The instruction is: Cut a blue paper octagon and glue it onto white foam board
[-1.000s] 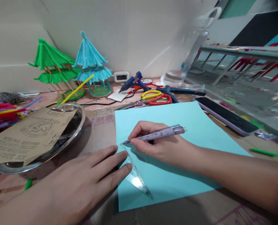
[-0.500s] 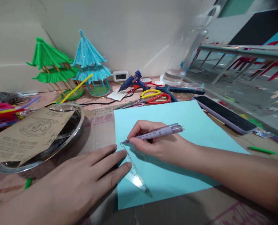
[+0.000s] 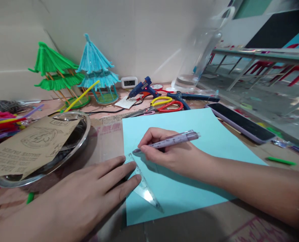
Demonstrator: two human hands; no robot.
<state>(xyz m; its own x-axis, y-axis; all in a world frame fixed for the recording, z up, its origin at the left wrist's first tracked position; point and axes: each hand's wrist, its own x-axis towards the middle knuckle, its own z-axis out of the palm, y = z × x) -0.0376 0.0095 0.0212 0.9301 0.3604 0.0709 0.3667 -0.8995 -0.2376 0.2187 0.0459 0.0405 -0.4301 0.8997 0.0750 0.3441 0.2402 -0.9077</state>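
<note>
A sheet of light blue paper lies flat in front of me. My left hand rests with fingers stretched out, pressing a clear set square onto the paper's left part. My right hand pinches a purple pen, its tip at the upper end of the set square's edge. A faint line shows on the paper under the right hand. Part of the set square is hidden beneath my left fingers.
At left, a metal bowl carries a brown paper packet. Behind stand green and blue pipe-cleaner towers, a small clock, a glue gun and scissors. A phone lies right of the paper.
The pen's back end has tipped slightly, and its tip has shifted a little near the top of the set square. My left hand and the set square stay in place.
</note>
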